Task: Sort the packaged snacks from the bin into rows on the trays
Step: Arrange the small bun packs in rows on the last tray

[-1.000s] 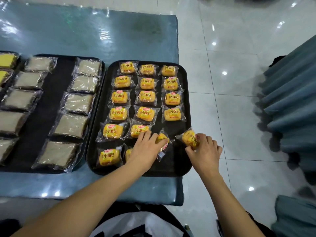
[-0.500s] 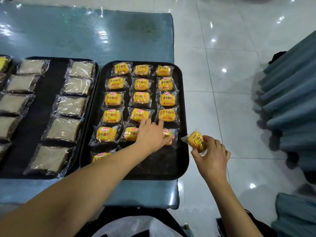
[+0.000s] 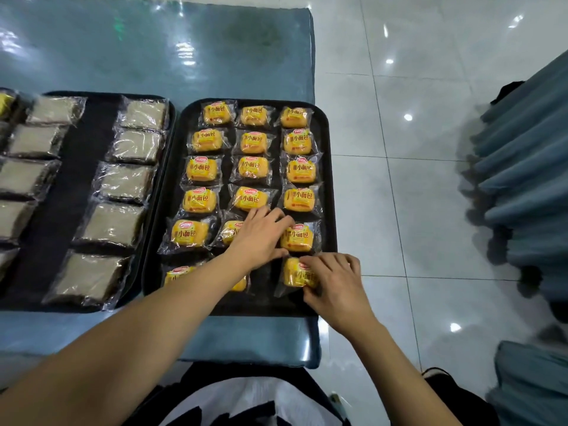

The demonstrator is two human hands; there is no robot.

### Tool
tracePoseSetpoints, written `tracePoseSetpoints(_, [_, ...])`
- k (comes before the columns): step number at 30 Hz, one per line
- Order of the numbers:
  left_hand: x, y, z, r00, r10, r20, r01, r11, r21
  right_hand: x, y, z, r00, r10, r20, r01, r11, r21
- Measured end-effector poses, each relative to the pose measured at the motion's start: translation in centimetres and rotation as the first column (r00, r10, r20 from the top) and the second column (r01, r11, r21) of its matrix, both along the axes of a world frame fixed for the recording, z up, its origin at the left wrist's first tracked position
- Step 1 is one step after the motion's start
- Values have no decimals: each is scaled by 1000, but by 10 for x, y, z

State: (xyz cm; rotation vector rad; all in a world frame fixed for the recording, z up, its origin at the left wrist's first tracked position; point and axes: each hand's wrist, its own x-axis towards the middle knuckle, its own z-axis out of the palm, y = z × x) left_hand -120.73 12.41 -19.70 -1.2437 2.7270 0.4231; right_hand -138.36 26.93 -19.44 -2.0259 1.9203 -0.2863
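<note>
Since the earlier frame, right hand [image 3: 333, 282] has carried its bun packet [image 3: 296, 273] onto the tray [image 3: 329, 179]; fingers curl over its right end; left hand [image 3: 261, 238] lies flat just beyond.

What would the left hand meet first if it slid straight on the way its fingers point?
Probably the yellow bread pack in the fourth row's right column. The left hand points up and right, fingertips near that pack's lower left corner; depth is unclear.
</note>
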Motion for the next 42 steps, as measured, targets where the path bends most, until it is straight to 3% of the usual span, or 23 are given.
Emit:
tracePoseSetpoints(5, [40, 26, 9, 983, 170, -67, -172, 985, -31, 24, -8, -10, 989, 121, -80, -112, 987, 115])
tracePoseSetpoints(12, [123, 107, -5, 883, 447, -142, -463, 879, -113, 35, -6, -7, 969, 90, -232, -67, 992, 105])
tracePoseSetpoints(16, [150, 130, -15, 911, 411, 40, -410, 912, -14, 43, -2, -7, 961, 63, -268, -38, 995, 95])
tracePoseSetpoints(24, [151, 113, -1, 899, 430, -85, -429, 903, 32, 61, -20, -6, 994, -62, -92, 60, 998, -20])
tracePoseSetpoints(31, [149, 32, 10, 900, 383, -209, -393, 919, -9, 77, -110, 6, 996, -72, -61, 68, 996, -55])
tracePoseSetpoints(36, [137, -68, 18, 923, 324, -208, -340, 939, -47, 85, -196, 13, 994, -89, -71, 88, 996, -13])
tracePoseSetpoints(42, [104, -192, 15, 932, 318, -172, -315, 948, 45, 96, -302, 5, 977, -109, -185, 118, 992, 41])
